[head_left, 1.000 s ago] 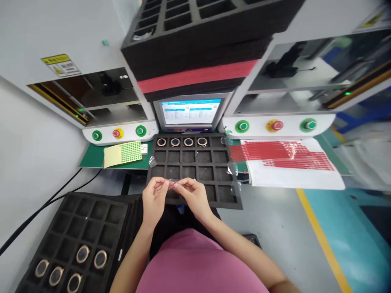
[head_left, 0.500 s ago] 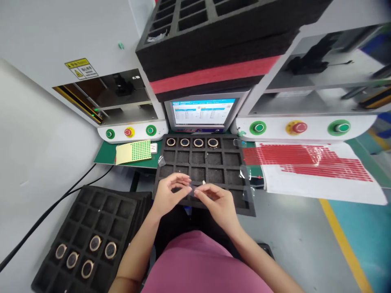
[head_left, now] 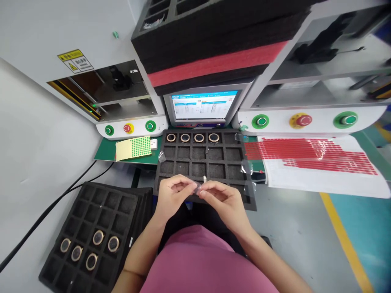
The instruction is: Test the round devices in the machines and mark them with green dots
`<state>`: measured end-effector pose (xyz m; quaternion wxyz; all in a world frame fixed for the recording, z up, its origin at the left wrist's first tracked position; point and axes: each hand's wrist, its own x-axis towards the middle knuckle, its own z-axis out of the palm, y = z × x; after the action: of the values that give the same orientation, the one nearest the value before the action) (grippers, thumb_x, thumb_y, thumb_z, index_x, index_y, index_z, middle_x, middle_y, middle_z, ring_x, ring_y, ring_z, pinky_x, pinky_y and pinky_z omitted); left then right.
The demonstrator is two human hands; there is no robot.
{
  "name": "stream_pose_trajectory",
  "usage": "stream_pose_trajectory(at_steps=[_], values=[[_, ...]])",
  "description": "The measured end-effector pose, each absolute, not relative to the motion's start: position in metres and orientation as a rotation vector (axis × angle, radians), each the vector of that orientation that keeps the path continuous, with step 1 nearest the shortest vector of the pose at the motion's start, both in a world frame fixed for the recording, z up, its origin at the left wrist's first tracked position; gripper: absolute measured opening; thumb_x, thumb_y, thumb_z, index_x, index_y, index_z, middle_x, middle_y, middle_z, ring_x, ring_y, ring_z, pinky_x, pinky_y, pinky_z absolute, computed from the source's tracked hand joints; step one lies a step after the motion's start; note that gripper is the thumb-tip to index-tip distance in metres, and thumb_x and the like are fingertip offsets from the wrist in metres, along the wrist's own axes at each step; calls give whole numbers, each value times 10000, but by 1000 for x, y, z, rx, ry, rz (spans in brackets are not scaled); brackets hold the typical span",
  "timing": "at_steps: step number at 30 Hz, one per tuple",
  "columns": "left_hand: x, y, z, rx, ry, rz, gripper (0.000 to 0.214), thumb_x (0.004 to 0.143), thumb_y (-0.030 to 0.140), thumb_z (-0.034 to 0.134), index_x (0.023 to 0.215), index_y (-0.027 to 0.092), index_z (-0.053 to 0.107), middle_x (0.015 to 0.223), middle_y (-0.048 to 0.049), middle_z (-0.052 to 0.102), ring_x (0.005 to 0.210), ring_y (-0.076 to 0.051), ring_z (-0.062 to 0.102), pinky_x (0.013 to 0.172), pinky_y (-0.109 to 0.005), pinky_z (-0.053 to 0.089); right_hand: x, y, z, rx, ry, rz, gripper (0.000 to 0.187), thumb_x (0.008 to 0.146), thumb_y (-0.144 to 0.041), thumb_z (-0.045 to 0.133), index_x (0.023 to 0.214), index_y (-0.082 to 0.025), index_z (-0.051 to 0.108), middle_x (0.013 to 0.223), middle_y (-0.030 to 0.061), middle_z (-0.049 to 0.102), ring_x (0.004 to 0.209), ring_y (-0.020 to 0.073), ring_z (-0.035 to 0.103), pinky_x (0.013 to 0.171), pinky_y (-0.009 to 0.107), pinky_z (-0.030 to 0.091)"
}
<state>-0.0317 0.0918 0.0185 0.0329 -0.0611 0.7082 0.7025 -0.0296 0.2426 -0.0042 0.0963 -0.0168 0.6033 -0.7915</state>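
My left hand (head_left: 175,196) pinches one side of a small piece of clear film (head_left: 197,188). The fingertips of my right hand (head_left: 226,202) are closed on the film's other side, close to the left thumb. A small white tab (head_left: 205,179) sticks up beyond my right fingers; what it belongs to is hidden. Both hands are over the near part of a black foam tray (head_left: 191,160) with square pockets. Several round gold-rimmed watch cases (head_left: 199,138) lie in its far row, beyond my hands.
A second foam tray (head_left: 102,221) at lower left holds more watch cases (head_left: 91,261). A sheet of green dots (head_left: 141,146) lies left, red strips (head_left: 293,150) on white paper right. Behind stand a screen (head_left: 203,106) and machine buttons (head_left: 262,121). Foam trays (head_left: 214,53) are stacked above.
My hands have come closer together, and the film between them now looks folded or tilted. The whole view has shifted slightly; the watch cases stay in their pockets.
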Motion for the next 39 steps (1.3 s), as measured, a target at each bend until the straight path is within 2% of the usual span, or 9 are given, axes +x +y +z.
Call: stream_pose_trajectory(at_steps=[6,11,16,21,31,39], values=[[-30,92,17,-198,2144,2201,65,699,184,739,648,153,714,641,-26,705,561,-118,650,549,-192,546,-29,243,-4,-113,1903,-2347,42,764,-218,714,727,-217,734,686,-1,709,618,89,660,612,140,542],[-28,92,17,-178,2122,2192,58,707,174,742,659,154,717,647,-28,709,581,-126,665,559,-195,552,-30,245,-2,-159,1814,-2395,130,837,-235,649,740,-209,731,697,12,713,648,102,679,639,163,562],[-27,92,17,-142,2058,2205,71,721,187,743,664,154,716,665,-33,713,593,-139,677,592,-226,575,-28,245,-2,-110,1832,-2366,43,781,-205,703,752,-206,734,690,8,705,626,103,667,619,167,559],[-26,93,19,-159,2082,2204,73,695,178,773,651,156,719,639,-21,691,564,-118,646,564,-202,551,-26,243,1,-91,1914,-2365,31,737,-188,730,747,-216,727,697,-4,698,619,93,649,604,158,547],[-24,95,21,-30,2220,2268,81,699,154,777,637,176,730,628,-18,688,568,-116,640,541,-190,534,-23,244,13,-231,2168,-2307,77,782,-164,693,718,-205,682,703,8,685,645,125,644,603,218,543],[-20,101,26,-201,2299,2253,78,681,166,761,613,189,729,620,-22,708,573,-135,652,557,-218,548,-20,246,17,-260,2190,-2273,73,788,-171,693,729,-212,704,738,27,701,682,143,657,619,238,553]])
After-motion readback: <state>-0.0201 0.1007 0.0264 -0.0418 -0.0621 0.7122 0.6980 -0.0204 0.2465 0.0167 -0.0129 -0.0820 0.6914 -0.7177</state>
